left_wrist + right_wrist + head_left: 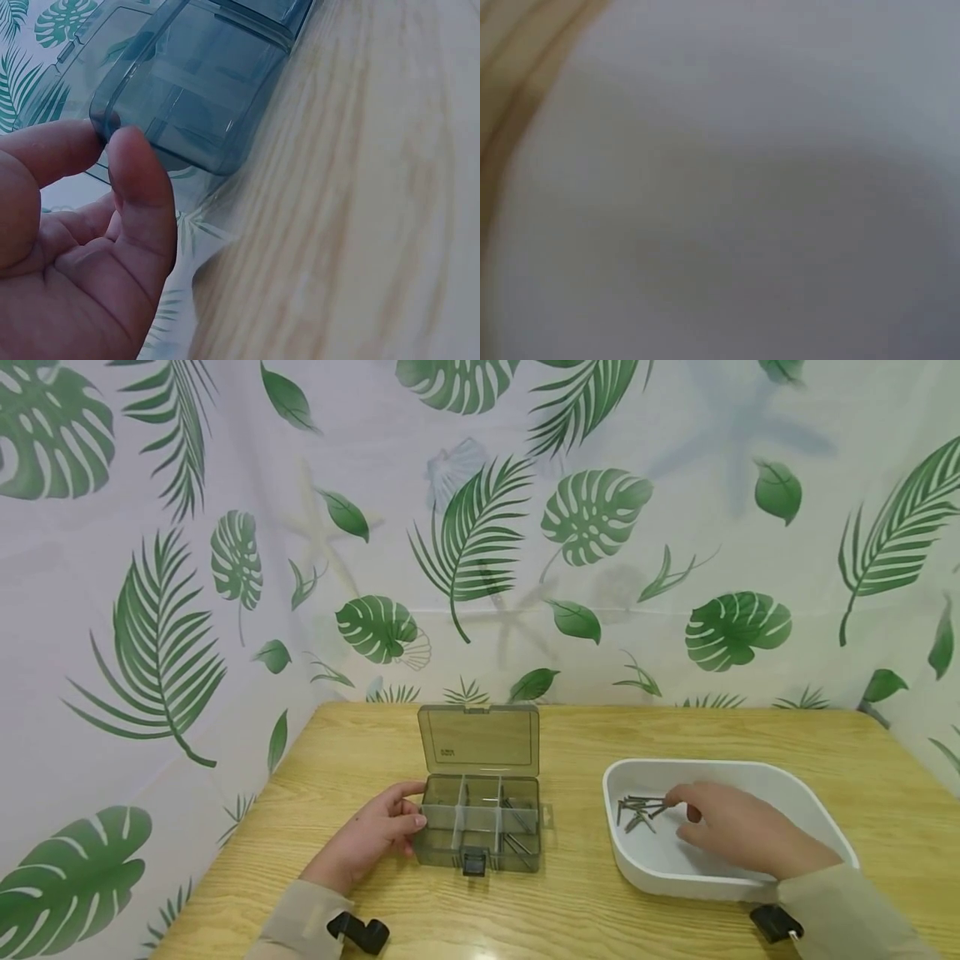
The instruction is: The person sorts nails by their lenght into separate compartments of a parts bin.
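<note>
A grey see-through compartment box (477,823) stands on the table with its lid (480,741) raised at the back. My left hand (382,822) grips its left side, the thumb at the near part of the edge and the index finger farther back; the left wrist view shows thumb and index finger at a box corner. Several screws (517,843) lie in the box, mostly in the right compartments. Inside a white tray (622,868), my right hand (731,827) reaches down with fingertips right at a small pile of screws (637,814), thumb apart from the index finger.
Both box and tray stand on a wood-grain table (570,910), the tray to the right of the box. A leaf-patterned cloth (495,668) hangs behind and at the sides. The right wrist view is blurred, mostly filled by the tray's white wall (727,225).
</note>
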Motion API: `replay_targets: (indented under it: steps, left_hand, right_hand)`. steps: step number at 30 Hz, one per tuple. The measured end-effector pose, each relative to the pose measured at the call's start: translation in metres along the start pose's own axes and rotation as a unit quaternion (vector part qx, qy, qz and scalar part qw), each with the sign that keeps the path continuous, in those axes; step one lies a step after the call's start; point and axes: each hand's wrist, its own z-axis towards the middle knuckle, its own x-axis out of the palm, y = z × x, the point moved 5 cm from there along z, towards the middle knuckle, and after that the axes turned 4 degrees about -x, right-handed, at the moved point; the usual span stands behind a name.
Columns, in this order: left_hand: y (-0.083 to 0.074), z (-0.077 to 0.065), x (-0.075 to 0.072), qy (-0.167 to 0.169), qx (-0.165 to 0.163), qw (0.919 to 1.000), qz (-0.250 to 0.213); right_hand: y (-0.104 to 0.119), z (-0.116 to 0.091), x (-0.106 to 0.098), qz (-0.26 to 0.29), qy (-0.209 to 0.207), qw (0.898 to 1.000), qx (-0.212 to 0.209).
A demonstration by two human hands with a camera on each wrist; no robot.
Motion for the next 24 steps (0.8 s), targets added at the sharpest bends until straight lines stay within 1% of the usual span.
replay_targets:
  steps: [4, 8, 13, 17, 21, 24]
  left_hand:
    - [0.0, 0.001, 0.0, 0.002, 0.004, 1.0, -0.006]
    - [0.001, 0.002, 0.0, 0.006, 0.004, 1.0, -0.007]
    - [-0.001, 0.004, -0.001, 0.002, 0.009, 1.0, 0.002]
    - [-0.001, 0.003, -0.001, 0.001, 0.008, 1.0, 0.001]
    - [0.002, 0.002, -0.001, 0.002, 0.003, 1.0, -0.001]
    - [0.001, 0.001, 0.0, 0.002, 0.004, 1.0, -0.002]
  right_hand:
    - [-0.008, 0.0, 0.005, -0.002, 0.019, 1.0, 0.021]
    - [-0.012, -0.001, 0.007, 0.001, 0.026, 0.999, 0.033]
    - [-0.015, -0.002, 0.008, -0.019, 0.019, 0.999, 0.032]
    - [-0.014, -0.002, 0.007, -0.019, 0.008, 1.0, 0.024]
    - [-0.011, -0.002, 0.009, -0.016, 0.015, 1.0, 0.018]
    - [-0.011, -0.003, 0.009, -0.022, 0.02, 0.999, 0.018]
